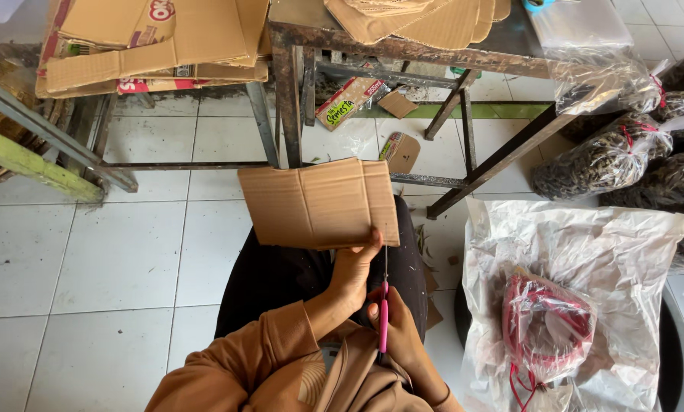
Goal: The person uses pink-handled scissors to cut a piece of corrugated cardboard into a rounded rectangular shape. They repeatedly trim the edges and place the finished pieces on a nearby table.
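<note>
The fingers (pixel 366 252) of the left hand (pixel 355 272) are closed in a pinch on the lower right edge of a flat brown cardboard piece (pixel 317 203), which is held up over the lap, its creased face turned towards the camera. The right hand (pixel 398 329) is wrapped tight around the pink handles of a pair of scissors (pixel 385 297); the thin blades are pointed upward and are met by the bottom edge of the cardboard just beside the left thumb. How far the blades are parted cannot be told, since they are seen edge-on. Both forearms are covered by orange-brown sleeves (pixel 243 358), and dark trousers (pixel 281 275) are seen beneath the cardboard.

Ahead of the cardboard a rusty metal table frame (pixel 289 91) is stood on the white tiled floor (pixel 113 252), with its legs and cross-bars close behind the held piece. Cut cardboard shapes (pixel 426 19) are stacked on its top, and flattened printed boxes (pixel 151 46) are piled at the upper left. Small cardboard scraps (pixel 399 152) are scattered on the floor under the frame. To the right, a crumpled clear plastic sheet (pixel 586 259) is spread near the right elbow, with a bag of red cord (pixel 548 324) lying on it. Tied clear bags of dark contents (pixel 616 156) are heaped at the far right.
</note>
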